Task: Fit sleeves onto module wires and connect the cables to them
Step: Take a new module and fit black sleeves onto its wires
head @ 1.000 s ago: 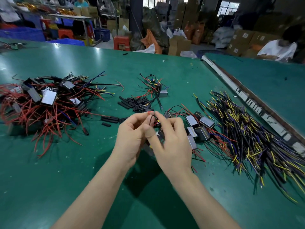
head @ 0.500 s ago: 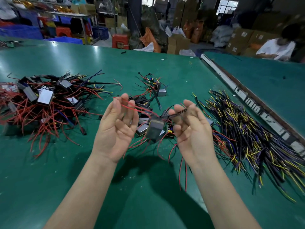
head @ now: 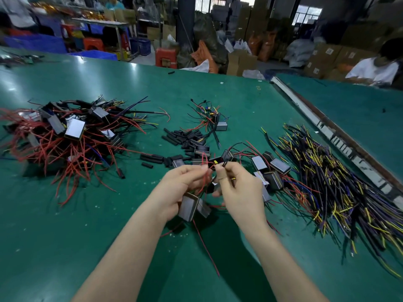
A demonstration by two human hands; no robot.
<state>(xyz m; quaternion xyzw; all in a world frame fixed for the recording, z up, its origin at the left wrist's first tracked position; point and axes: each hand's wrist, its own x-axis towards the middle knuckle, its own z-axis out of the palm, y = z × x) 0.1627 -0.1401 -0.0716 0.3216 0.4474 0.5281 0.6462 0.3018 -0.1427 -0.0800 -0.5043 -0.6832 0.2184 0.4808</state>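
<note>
Fingertips of both hands now meet over the middle of the green table (head: 65, 236), where half a second ago they were spread apart with palms up and wires stretched between them. Thumb and forefinger of the left hand (head: 183, 188) pinch thin red module wires (head: 205, 177), while the right hand (head: 242, 192) pinches a dark, yellow-tipped piece, seemingly a sleeve or cable end (head: 216, 163), right against them. A grey module (head: 188, 207) hangs under the left palm by its wires, lower than it hung before.

Bringing the hands together probably means that sorting the wires is done and the threading of one sleeve onto a lead is starting; whether the sleeve is already on cannot be told, the joint being too small and partly hidden.

Loose black sleeves (head: 183, 136) lie just beyond the hands toward the far edge. Waiting modules (head: 270, 168) sit just right of the hands, with the cable bundle (head: 340, 182) spread toward the right edge. Toward the left edge lies a large tangle of modules with red wires (head: 65, 136).
</note>
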